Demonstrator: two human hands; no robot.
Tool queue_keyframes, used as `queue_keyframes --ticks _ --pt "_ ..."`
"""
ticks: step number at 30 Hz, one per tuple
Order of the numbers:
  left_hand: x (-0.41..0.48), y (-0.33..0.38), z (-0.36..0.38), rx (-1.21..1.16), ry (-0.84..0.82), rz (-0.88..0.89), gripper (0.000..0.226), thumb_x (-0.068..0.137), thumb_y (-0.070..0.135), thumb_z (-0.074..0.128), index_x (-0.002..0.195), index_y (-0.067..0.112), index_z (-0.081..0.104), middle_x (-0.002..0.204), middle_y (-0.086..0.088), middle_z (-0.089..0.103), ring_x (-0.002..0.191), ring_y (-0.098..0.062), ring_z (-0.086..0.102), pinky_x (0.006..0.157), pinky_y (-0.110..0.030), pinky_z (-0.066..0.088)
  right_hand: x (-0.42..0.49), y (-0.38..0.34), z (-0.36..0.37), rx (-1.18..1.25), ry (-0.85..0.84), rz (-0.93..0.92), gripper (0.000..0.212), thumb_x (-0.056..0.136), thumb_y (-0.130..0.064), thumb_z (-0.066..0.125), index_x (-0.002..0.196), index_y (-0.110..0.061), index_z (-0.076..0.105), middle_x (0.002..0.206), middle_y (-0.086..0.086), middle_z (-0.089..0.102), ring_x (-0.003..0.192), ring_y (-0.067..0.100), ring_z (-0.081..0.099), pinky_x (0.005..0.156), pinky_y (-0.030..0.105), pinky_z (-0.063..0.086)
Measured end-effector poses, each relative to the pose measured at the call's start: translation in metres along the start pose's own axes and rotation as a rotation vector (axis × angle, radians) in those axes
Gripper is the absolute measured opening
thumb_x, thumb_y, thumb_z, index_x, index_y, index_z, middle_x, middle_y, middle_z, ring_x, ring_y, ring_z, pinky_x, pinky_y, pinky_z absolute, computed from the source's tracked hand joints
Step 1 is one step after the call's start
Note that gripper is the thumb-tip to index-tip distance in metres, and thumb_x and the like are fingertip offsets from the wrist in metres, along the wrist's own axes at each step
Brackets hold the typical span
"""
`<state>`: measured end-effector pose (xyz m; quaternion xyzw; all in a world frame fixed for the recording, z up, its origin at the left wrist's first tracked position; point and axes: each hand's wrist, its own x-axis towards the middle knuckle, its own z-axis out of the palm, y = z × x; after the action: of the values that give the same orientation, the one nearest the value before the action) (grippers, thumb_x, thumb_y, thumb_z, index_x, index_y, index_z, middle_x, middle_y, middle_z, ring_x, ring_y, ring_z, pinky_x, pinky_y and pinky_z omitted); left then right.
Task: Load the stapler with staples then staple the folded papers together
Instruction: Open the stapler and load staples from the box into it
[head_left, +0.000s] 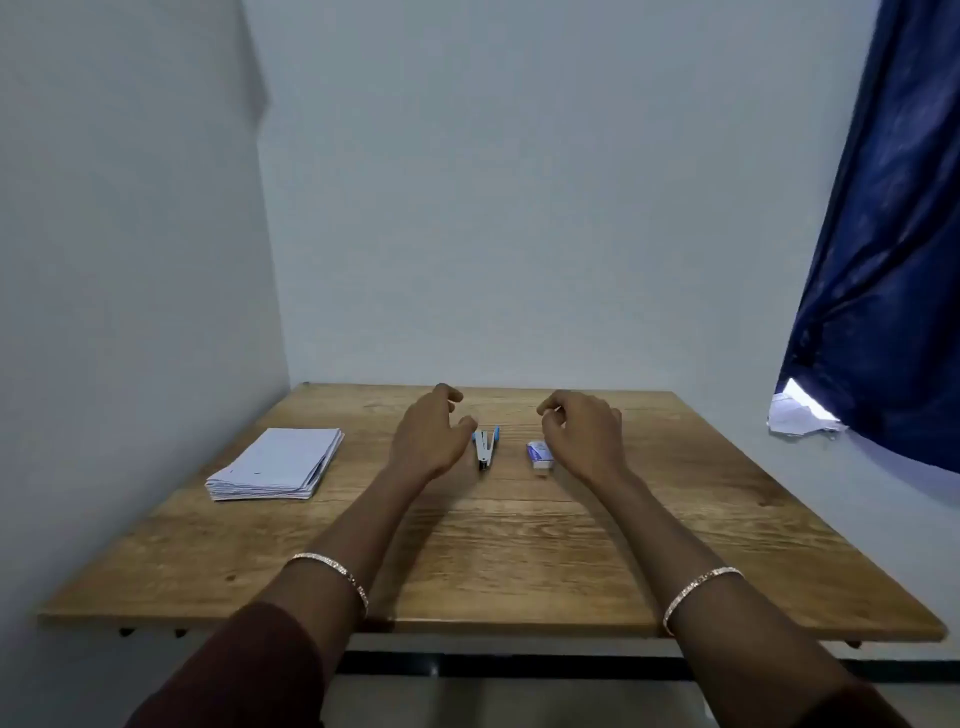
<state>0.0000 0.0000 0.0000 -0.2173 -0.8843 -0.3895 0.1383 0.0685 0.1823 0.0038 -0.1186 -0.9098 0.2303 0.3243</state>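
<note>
1. Reaching forward over a brown wood-grain bench (519, 545), both bare forearms stretch from the near edge toward the middle of the top.
2. The left hand (428, 434) hovers with loosely curled, spread fingers, holding nothing; its thumb tip is just beside the far end of the stapler, and whether it touches cannot be told.
3. The right hand (584, 431) is likewise empty, fingers curled inward and partly apart, above the bench just right of the staple box.
4. A small blue-and-silver stapler (485, 448) lies on the bench between the two hands, its top arm swung apart from the base so the two parts form a narrow V opening toward the far side.
5. A small white-and-blue cardboard box of staples (540, 453) lies flat right of the stapler, apart from it, near the right hand's wrist.
6. A stack of folded white papers (278, 464) sits on the left part of the bench, well apart from the stapler.
7. Each forearm carries a thin sparkling gold bracelet (332, 569), and a dark maroon sleeve (244, 670) shows at the near left.
8. A dark blue curtain (883, 260) hangs at the far right, against pale grey walls (493, 182).
</note>
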Motion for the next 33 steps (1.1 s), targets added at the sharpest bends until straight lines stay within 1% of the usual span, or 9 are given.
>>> queue_keyframes --ticks 3,6,9,14,18,21,27,30,33 --pt "0.017 -0.012 0.012 0.042 -0.067 -0.048 0.047 0.092 0.036 0.062 0.132 0.013 0.055 0.133 -0.01 0.063 0.122 -0.025 0.058 0.097 -0.038 0.047 0.018 0.008 0.029 -0.043 -0.107 -0.003 0.024 0.093 -0.017 0.053 0.101 -0.024 0.075 0.1 -0.005 0.075 0.109 0.021 0.063 0.093 0.037 0.037" --pt "0.03 -0.021 0.022 0.057 -0.131 -0.092 0.048 0.092 0.039 0.061 0.132 0.014 0.057 0.133 -0.008 0.063 0.12 -0.025 0.058 0.1 -0.043 0.048 0.033 0.013 0.052 -0.05 -0.221 0.0 0.026 0.094 -0.02 0.056 0.114 -0.03 0.069 0.102 -0.01 0.072 0.115 0.019 0.057 0.087 0.035 0.027" --pt "0.043 -0.03 0.031 0.062 -0.142 -0.088 0.041 0.093 0.039 0.058 0.126 0.015 0.063 0.127 -0.005 0.067 0.113 -0.022 0.062 0.097 -0.043 0.051 0.049 0.018 0.064 -0.05 -0.337 -0.045 0.034 0.094 -0.023 0.058 0.126 -0.033 0.064 0.113 -0.012 0.07 0.119 0.016 0.056 0.091 0.037 0.025" --pt "0.061 -0.04 0.045 0.094 -0.17 -0.057 0.026 0.093 0.039 0.059 0.104 0.022 0.074 0.11 0.002 0.074 0.103 -0.018 0.065 0.093 -0.042 0.051 0.062 0.023 0.072 -0.101 -0.48 -0.093 0.034 0.094 -0.03 0.062 0.126 -0.038 0.064 0.125 -0.011 0.068 0.122 0.015 0.057 0.104 0.045 0.033" --pt "0.07 -0.048 0.049 0.033 -0.218 -0.04 0.02 0.091 0.035 0.064 0.097 0.019 0.075 0.101 0.004 0.074 0.099 -0.017 0.064 0.089 -0.038 0.052 0.062 0.025 0.073 -0.077 -0.441 -0.142 0.018 0.092 -0.034 0.067 0.109 -0.039 0.069 0.109 -0.016 0.067 0.113 0.012 0.059 0.097 0.043 0.031" --pt "0.071 -0.051 0.049 -0.004 -0.225 -0.024 0.018 0.092 0.031 0.065 0.098 0.016 0.073 0.1 0.002 0.073 0.095 -0.017 0.064 0.085 -0.036 0.052 0.06 0.024 0.071 -0.131 -0.424 -0.226 0.01 0.091 -0.037 0.068 0.101 -0.035 0.068 0.105 -0.013 0.07 0.108 0.013 0.06 0.095 0.042 0.03" --pt "0.07 -0.053 0.051 -0.153 -0.246 -0.067 0.013 0.093 0.032 0.065 0.099 0.022 0.071 0.09 0.007 0.068 0.08 -0.005 0.061 0.062 -0.023 0.042 0.057 0.02 0.064 -0.133 -0.394 -0.325 0.008 0.093 -0.037 0.065 0.097 -0.031 0.067 0.088 -0.015 0.066 0.097 0.011 0.059 0.101 0.039 0.027" --pt "0.072 -0.053 0.05 -0.278 -0.228 -0.159 0.021 0.093 0.043 0.064 0.097 0.023 0.071 0.087 0.008 0.069 0.077 -0.006 0.061 0.062 -0.024 0.04 0.059 0.02 0.06 -0.181 -0.266 -0.409 0.008 0.095 -0.034 0.061 0.099 -0.03 0.067 0.084 -0.012 0.069 0.094 0.015 0.06 0.102 0.037 0.027" --pt "0.074 -0.051 0.047 -0.398 -0.335 -0.18 0.035 0.097 0.047 0.057 0.083 0.018 0.071 0.071 0.004 0.069 0.061 -0.01 0.057 0.063 -0.029 0.04 0.061 0.022 0.057 -0.214 -0.146 -0.473 0.012 0.098 -0.036 0.059 0.102 -0.027 0.067 0.086 -0.009 0.072 0.092 0.017 0.061 0.101 0.037 0.03"
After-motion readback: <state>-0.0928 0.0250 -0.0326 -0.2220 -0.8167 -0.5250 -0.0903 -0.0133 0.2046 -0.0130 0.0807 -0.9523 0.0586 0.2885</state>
